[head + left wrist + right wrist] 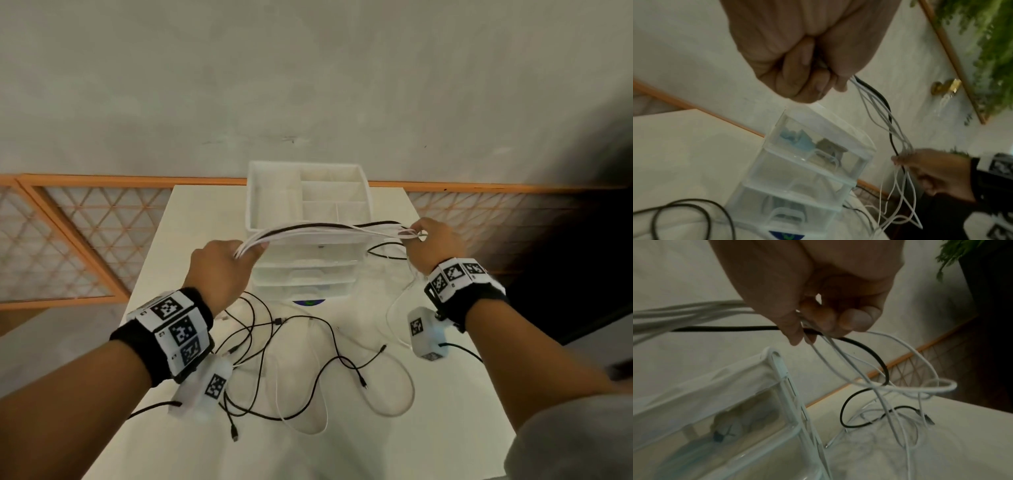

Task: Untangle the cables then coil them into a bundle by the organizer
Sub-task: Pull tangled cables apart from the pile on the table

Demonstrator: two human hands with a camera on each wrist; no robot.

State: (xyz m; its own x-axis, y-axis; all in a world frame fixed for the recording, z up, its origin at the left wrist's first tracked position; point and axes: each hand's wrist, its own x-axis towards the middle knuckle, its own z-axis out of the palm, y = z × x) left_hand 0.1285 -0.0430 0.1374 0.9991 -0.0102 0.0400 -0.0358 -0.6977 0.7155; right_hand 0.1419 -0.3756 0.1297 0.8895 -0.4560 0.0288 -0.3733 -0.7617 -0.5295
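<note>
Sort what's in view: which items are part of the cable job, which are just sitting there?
In the job:
- held cables, stretched between left hand and right hand
- loose cables on the table
- organizer, with drawers

Just there:
- table
- lattice panel behind the table
- plant by the wall
- wall
</note>
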